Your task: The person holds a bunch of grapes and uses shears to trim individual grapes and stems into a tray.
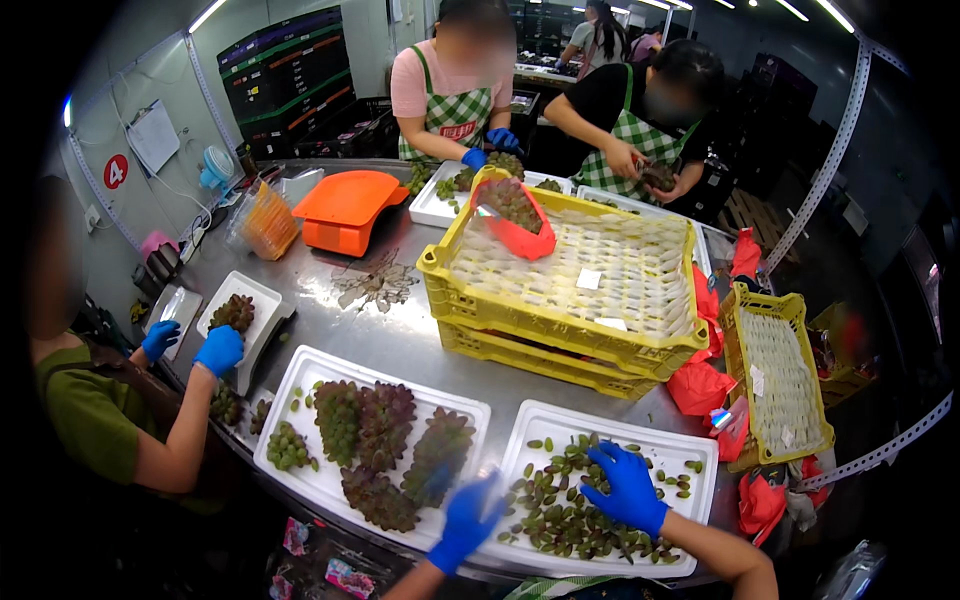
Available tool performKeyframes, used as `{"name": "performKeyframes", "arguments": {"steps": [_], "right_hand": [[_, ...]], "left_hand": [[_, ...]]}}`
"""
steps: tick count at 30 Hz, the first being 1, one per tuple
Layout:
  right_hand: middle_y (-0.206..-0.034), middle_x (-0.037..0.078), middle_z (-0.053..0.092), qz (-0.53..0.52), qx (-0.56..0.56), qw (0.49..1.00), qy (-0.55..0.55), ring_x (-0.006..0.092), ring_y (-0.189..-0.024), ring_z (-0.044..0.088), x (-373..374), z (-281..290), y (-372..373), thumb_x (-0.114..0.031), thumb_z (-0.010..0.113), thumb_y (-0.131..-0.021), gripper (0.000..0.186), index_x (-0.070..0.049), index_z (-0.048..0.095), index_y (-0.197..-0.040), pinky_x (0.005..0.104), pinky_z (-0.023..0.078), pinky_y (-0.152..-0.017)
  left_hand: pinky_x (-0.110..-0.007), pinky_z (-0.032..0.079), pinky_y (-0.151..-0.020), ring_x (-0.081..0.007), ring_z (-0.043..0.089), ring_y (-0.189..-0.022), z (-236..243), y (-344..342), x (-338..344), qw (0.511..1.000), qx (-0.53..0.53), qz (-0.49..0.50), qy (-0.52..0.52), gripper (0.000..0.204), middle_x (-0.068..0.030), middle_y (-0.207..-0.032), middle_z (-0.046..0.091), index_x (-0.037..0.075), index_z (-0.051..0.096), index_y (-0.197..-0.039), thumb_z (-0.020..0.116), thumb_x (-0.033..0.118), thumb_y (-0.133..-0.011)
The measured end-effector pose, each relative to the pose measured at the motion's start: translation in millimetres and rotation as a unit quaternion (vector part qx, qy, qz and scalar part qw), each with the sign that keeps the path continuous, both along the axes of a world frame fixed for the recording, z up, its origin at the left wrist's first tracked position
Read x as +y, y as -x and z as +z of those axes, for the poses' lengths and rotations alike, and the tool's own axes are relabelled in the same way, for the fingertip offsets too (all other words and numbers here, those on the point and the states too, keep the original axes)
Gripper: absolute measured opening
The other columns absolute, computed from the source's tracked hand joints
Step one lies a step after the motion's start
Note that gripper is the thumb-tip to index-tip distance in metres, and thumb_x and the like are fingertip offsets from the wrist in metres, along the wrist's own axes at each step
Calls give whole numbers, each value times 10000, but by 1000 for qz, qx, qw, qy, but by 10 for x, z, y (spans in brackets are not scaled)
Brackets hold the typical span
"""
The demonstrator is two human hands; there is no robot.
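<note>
My right hand, in a blue glove, lies with its fingers spread over loose grapes on a white tray. The grapes are green to reddish-brown. My left hand, also blue-gloved, is smeared by motion, and whether its fingers are apart cannot be made out. It hovers at the gap between that tray and a second white tray. Several dark red and green grape bunches rest on the second tray, nearest my left hand, and a small green bunch sits at its left side.
Stacked yellow crates stand beyond the trays, a red-wrapped grape bunch on top. An orange scale is at the back left. At left, a co-worker's gloved hand touches grapes on a scale. Two co-workers handle grapes across the table.
</note>
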State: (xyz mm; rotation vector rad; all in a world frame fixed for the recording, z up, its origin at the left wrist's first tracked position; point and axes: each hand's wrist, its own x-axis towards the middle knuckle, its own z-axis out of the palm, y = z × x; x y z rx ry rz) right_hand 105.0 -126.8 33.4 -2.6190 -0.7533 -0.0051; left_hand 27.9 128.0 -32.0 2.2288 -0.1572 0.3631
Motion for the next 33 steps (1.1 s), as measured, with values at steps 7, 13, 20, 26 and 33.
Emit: {"name": "performKeyframes", "arguments": {"steps": [7,13,20,26,33], "right_hand": [[-1170,213,447,38,-206,963,-170,369,-1058,447,909,682,-1942,-218,644,-720,573,-23,401,-1200,406,385,-879],[-1245,218,386,-132,-119,978,-105,391,-1036,472,1510,573,-3315,-362,727,-586,913,-35,254,-1295,425,426,-834],[-1153,212,505,-62,6,983,-172,333,-1039,515,1515,543,-3774,-411,763,-519,1035,-46,236,-1331,390,434,-841],[-1220,111,485,53,479,671,-563,224,-1087,500,1086,786,-3436,-364,541,-831,613,-23,328,-1294,347,403,-904],[-1288,112,422,-96,505,614,-598,232,-1158,440,219,921,-1258,-331,462,-862,523,-51,349,-1290,386,343,-980]], "left_hand": [[-366,452,-645,-275,561,-706,-267,184,-537,991,126,-38,26,180,-150,-796,578,12,544,-966,527,115,-820],[-388,416,-553,-310,511,-604,-546,252,-593,999,12,13,40,131,-145,-675,517,41,569,-896,544,116,-791],[-383,429,-584,-313,534,-638,-587,257,-563,998,22,14,60,172,-163,-721,546,27,580,-939,558,99,-784],[-359,449,-605,-304,546,-638,-520,255,-590,996,14,44,73,195,-159,-710,551,21,578,-964,563,101,-786],[-331,448,-550,-245,527,-573,-290,260,-553,976,144,49,156,223,-123,-678,536,57,569,-995,565,103,-777]]}}
